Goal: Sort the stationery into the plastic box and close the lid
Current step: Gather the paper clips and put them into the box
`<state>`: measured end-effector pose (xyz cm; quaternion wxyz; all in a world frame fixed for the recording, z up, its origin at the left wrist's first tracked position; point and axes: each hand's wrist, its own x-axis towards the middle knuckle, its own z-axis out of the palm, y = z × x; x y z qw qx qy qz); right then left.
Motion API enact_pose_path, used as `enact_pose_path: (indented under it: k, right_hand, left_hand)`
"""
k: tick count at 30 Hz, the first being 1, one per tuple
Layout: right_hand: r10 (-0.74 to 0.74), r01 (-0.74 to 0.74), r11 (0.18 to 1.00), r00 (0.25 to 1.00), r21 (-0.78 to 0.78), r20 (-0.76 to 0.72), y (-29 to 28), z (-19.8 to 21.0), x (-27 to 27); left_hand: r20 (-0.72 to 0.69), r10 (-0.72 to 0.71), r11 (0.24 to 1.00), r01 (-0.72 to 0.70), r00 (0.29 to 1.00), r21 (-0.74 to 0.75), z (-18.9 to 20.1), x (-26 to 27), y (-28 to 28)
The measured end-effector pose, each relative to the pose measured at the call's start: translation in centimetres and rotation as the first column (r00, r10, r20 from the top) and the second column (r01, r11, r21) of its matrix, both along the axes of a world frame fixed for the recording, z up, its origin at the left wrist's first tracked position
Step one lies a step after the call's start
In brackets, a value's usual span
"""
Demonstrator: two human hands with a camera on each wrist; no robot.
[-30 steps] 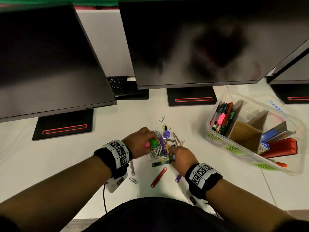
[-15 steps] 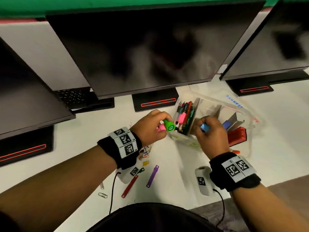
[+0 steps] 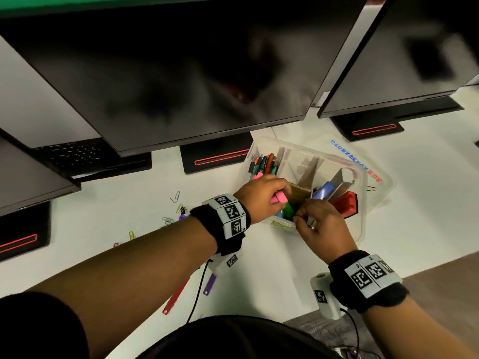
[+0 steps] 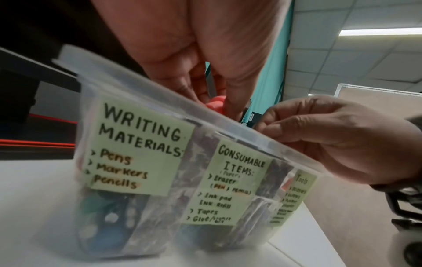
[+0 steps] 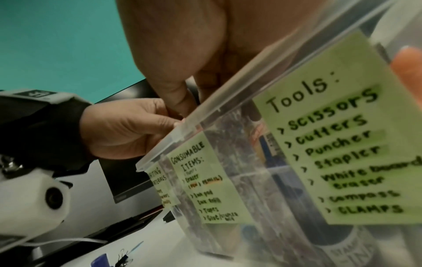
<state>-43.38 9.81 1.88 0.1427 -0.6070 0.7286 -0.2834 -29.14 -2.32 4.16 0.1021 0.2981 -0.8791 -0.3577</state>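
Head view: both hands have moved from the clip pile to the plastic box (image 3: 361, 177) (middle compartment); left hand (image 3: 261, 196) pinches a pink eraser (image 3: 278, 199), right hand (image 3: 322, 226) curled, contents unclear.

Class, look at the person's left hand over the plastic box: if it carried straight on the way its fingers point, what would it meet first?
The left hand, gripping a pink item, points down into the plastic box. It would probably first meet the green item below; depth is uncertain.

Black wristbands (image 3: 228, 229) — white tag-marker panels; white wrist cameras (image 3: 324, 294) — thin black cables.
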Motion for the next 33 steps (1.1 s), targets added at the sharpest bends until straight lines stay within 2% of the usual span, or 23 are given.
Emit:
enact_pose_path:
  k: [4,8,13,16,18,20,23,26,30,33]
  right_hand:
    - [-0.020,0.020,0.999,1.000,-0.031,0.003,-0.2,-0.7,-0.1]
    - [-0.007,0.006,1.000,0.999,-0.027,-0.046,-0.6,-0.8,0.5]
    - [0.040,-0.061,0.990,0.985,-0.124,-0.167,-2.5,0.3,4.7]
    - [0.172,-0.188,0.977,0.974,-0.100,-0.145,-4.3,0.4,8.7]
    - [0.298,-0.305,0.952,0.947,-0.043,-0.124,-5.3,-0.2,11.4]
    - [0.404,-0.396,0.915,0.906,0.081,-0.129,-6.4,-1.1,13.9]
    - [0.486,-0.446,0.849,0.869,0.284,-0.091,-8.2,-3.2,16.8]
    - [0.470,-0.427,0.827,0.882,0.365,-0.032,-10.3,-4.8,18.9]
    - [0.415,-0.353,0.815,0.909,0.459,-0.037,-12.5,-5.9,20.2]
    - [0.378,-0.329,0.806,0.926,0.492,0.000,-13.0,-6.4,20.3]
  left_hand:
    - [-0.001,0.046,0.991,-0.046,0.999,0.128,-0.1,0.6,-0.2]
    - [-0.025,0.156,0.985,-0.154,0.987,0.074,0.2,3.9,-1.1]
    - [0.064,0.355,0.934,-0.357,0.933,0.015,-0.7,11.7,-3.6]
    - [0.183,0.411,0.907,-0.421,0.893,0.019,-1.9,17.1,-4.7]
    - [0.285,0.419,0.897,-0.442,0.862,0.020,-2.7,20.5,-4.5]
    - [0.373,0.409,0.894,-0.448,0.833,0.019,-3.4,23.3,-4.0]
    - [0.446,0.405,0.877,-0.477,0.798,0.056,-4.1,26.7,-2.9]
    - [0.482,0.401,0.869,-0.490,0.779,0.068,-4.9,29.2,-2.0]
    - [0.543,0.348,0.888,-0.454,0.764,0.069,-5.9,30.7,-1.1]
    - [0.528,0.302,0.905,-0.412,0.794,0.102,-6.3,29.9,-1.0]
